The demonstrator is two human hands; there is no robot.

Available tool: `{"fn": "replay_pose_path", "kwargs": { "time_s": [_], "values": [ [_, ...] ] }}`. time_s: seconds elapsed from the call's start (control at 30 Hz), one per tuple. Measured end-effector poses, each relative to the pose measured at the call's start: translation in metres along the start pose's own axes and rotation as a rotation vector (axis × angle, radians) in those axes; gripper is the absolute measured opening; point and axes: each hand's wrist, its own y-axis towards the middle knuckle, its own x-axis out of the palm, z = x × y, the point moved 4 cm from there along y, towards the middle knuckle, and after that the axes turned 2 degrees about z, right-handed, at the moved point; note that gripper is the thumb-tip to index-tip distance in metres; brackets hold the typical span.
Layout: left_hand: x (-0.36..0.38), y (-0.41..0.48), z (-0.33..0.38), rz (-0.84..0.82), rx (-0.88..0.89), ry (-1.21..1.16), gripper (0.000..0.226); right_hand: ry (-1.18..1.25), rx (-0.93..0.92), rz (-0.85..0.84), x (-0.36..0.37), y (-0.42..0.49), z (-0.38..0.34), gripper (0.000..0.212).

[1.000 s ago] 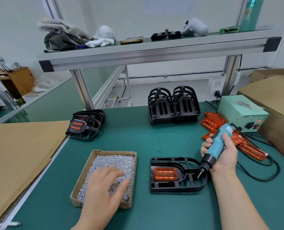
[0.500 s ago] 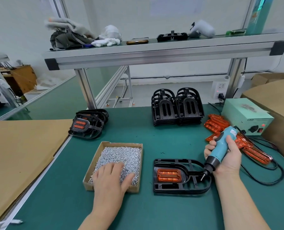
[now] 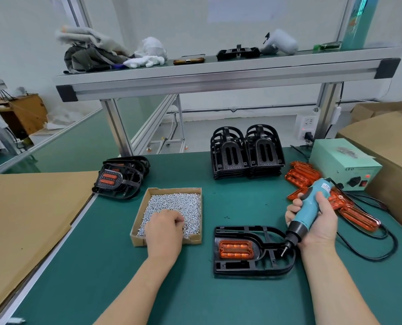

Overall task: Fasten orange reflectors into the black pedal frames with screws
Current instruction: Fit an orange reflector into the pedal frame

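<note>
A black pedal frame (image 3: 269, 266) lies flat on the green table before me, with an orange reflector (image 3: 236, 249) seated in its left end. My right hand (image 3: 317, 225) grips a blue electric screwdriver (image 3: 309, 211), its bit hanging just over the frame's right side. My left hand (image 3: 164, 232) sits in the cardboard box of screws (image 3: 171, 202), fingers curled into the silver pile; whether screws are pinched is hidden.
Two stacks of empty black frames (image 3: 246, 152) stand at the back. Finished pedals (image 3: 120, 178) sit at the left. Loose orange reflectors (image 3: 300, 175) and a cable lie at the right by a green power box (image 3: 343, 164). Cardboard covers the left.
My left hand's fingers, flat on the screws before, have curled into the pile. The screwdriver hand has stayed over the frame's right side.
</note>
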Motion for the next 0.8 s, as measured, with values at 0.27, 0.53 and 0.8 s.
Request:
{"fn": "replay_pose_path", "kwargs": {
  "time_s": [0.27, 0.53, 0.8],
  "values": [
    [0.0, 0.007, 0.0, 0.031, -0.026, -0.206, 0.021, 0.005, 0.002, 0.016, -0.003, 0.0, 0.0, 0.029],
    [-0.011, 0.005, -0.001, 0.011, -0.175, -0.586, 0.021, -0.013, -0.049, 0.024, 0.008, -0.006, -0.001, 0.029],
    [-0.012, -0.032, 0.054, -0.452, -0.273, -1.195, 0.008, 0.012, -0.145, 0.053, 0.039, -0.027, -0.004, 0.022]
  ]
}}
